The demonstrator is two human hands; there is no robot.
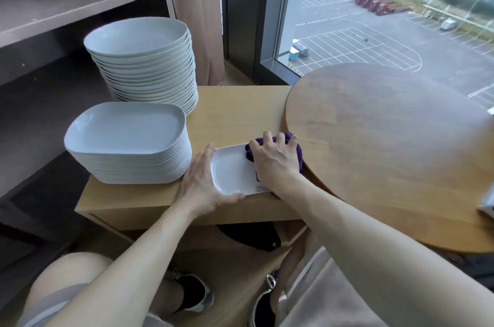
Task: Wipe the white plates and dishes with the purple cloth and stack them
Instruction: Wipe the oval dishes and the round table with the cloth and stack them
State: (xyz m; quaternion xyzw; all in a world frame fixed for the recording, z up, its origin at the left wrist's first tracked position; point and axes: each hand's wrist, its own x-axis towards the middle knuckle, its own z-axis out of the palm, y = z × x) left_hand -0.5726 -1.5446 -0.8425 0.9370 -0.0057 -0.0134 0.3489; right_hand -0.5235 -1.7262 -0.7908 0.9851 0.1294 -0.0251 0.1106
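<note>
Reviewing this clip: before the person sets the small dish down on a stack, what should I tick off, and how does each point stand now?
1. Left hand holds the small dish by its left rim: ok.
2. Right hand grips the purple cloth against the dish: ok.
3. Dish wiped all over: cannot tell; hand and cloth cover its right part.
4. Rounded-rectangular stack stands even, with its top free: ok.
5. Round stack behind it stands even: ok.
6. A stack of the dish's own size: not ok; both stacks look larger than the dish.
</note>
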